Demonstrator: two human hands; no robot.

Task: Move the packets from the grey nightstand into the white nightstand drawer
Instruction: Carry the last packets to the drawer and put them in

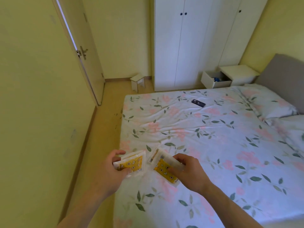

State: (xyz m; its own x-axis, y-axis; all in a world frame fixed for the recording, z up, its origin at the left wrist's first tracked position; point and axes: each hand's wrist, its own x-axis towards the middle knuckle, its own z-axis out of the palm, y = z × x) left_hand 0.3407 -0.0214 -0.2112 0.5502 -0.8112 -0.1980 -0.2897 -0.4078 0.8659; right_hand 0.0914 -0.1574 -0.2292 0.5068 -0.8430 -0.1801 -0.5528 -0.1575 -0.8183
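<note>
My left hand (113,170) grips a yellow-and-white packet (131,162) over the near corner of the bed. My right hand (189,171) grips a second yellow-and-white packet (164,167) beside it, tilted. The white nightstand (238,74) stands far across the room beside the headboard, its drawer (213,80) pulled open with something blue inside. The grey nightstand is out of view.
A bed with a floral sheet (205,137) fills the right side, with a dark flat object (198,103) lying on it and pillows at the far right. A white wardrobe (189,43) stands behind. A small stool (138,82) and a door (82,51) are along the floor strip at left.
</note>
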